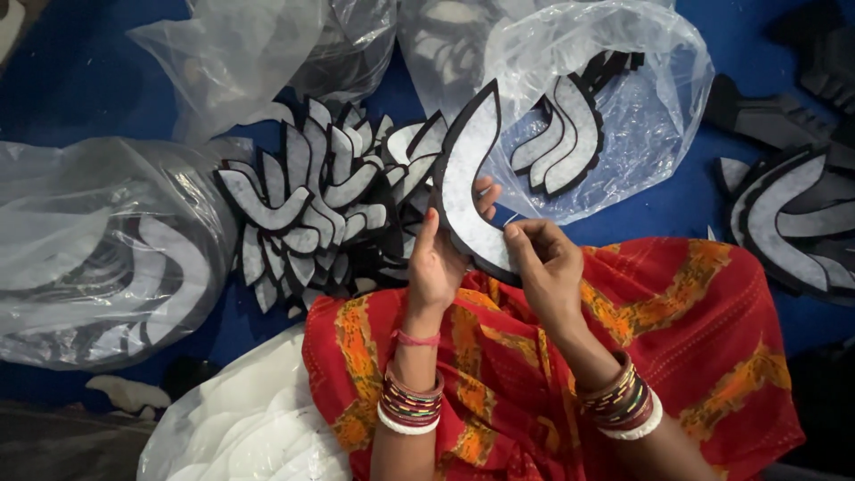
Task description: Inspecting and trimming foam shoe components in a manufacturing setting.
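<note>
Gripping a curved grey-and-black cutout (465,183) between both hands, we are holding it above the red cloth (677,347): left hand (436,263) pinching its lower edge, right hand (543,267) clasping the bottom curve (a pile of similar pieces (312,205) is lying just beside).

The curved piece (463,183) is a crescent-shaped cutout, pale grey-white on its face with a black edge. It stands nearly upright, its pointed tip toward 12 o'clock and its lower arm sweeping toward 5 o'clock, held above the red and orange cloth.
</note>
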